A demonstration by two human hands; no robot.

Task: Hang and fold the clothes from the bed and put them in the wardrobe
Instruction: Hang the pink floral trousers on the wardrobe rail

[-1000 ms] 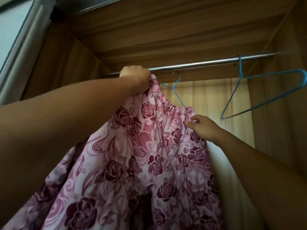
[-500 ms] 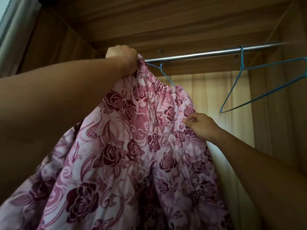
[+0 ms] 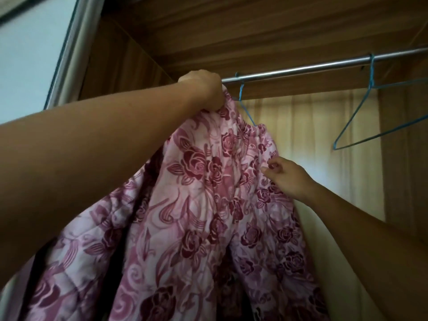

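A pink garment with dark red roses (image 3: 196, 205) hangs on a blue wire hanger (image 3: 245, 110) whose hook sits over the metal wardrobe rail (image 3: 312, 67). My left hand (image 3: 203, 89) grips the gathered top of the garment just below the rail, at the rail's left end. My right hand (image 3: 287, 174) is lower and to the right, its fingers curled at the garment's right edge; whether it pinches the cloth is unclear. Most of the hanger is hidden inside the fabric.
An empty blue wire hanger (image 3: 375, 117) hangs further right on the rail. Wooden wardrobe walls (image 3: 129, 59) close in left, right and above. A pale cream cloth (image 3: 312, 126) covers the wardrobe's back. A sliding door frame (image 3: 76, 42) stands at the left.
The hanger's hook was below the rail and now sits on it. My left hand stayed at the garment's top; my right hand stays at the garment's right edge.
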